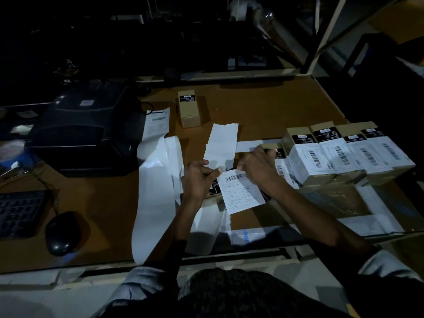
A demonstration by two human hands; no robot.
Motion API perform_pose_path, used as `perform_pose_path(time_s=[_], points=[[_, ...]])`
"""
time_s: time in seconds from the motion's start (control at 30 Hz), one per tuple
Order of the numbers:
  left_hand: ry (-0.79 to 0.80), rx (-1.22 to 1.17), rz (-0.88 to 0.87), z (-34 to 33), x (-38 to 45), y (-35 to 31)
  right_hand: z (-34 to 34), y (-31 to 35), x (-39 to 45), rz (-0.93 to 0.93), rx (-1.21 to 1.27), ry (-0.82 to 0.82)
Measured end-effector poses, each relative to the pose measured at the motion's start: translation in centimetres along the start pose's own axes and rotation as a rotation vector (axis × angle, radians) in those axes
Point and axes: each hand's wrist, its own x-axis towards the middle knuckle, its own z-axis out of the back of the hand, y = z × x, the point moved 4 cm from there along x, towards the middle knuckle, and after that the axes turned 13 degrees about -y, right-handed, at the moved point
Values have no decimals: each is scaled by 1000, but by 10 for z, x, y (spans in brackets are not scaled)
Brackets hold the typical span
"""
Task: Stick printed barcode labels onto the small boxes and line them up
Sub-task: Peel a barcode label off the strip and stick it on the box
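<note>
Light grey sleeves (387, 265) rolled above elbows; forearms bare; dark patterned garment below.

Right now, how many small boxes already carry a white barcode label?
5, possibly more hidden. Four stand in a row at the right: first, second, third, fourth. A fifth sits partly behind the right hand. The far box has none.
</note>
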Motion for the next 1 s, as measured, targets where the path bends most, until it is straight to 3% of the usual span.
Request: perform_pose_path(time_s=[0.17,0.3,0.5,0.8,1.0], points=[[-7,-83,-28,8,-5,-10,-14,39,-10,93,184,-30],[24,-111,-58,10,-7,-12,-5,22,-8,103,61,-35],[37,-81,-16,1,-2,-2,-1,-10,-3,-39,-81,30],[15,-76,15,-2,-3,3,-19,35,-15,34,216,37],[39,-43,46,-1,-4,2,-3,-2,-11,-11,-102,59]])
